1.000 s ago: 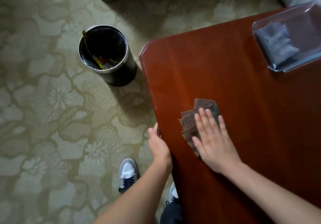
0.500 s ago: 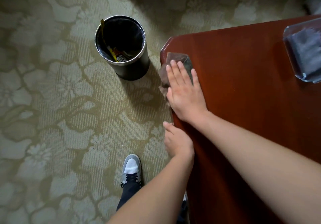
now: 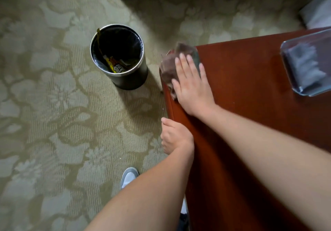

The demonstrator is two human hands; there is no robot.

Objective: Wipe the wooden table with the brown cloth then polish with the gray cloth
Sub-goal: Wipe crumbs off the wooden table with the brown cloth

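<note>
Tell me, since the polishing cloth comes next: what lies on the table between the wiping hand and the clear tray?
Nothing: in the head view, bare wooden table runs from the right hand to the clear tray holding the gray cloth.

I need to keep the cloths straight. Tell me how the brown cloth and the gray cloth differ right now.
The brown cloth lies crumpled at the wooden table corner, partly past the edge; the gray cloth lies in a clear tray. The right hand presses flat on the brown one; nothing touches the gray one. Both are on the same table.
</note>
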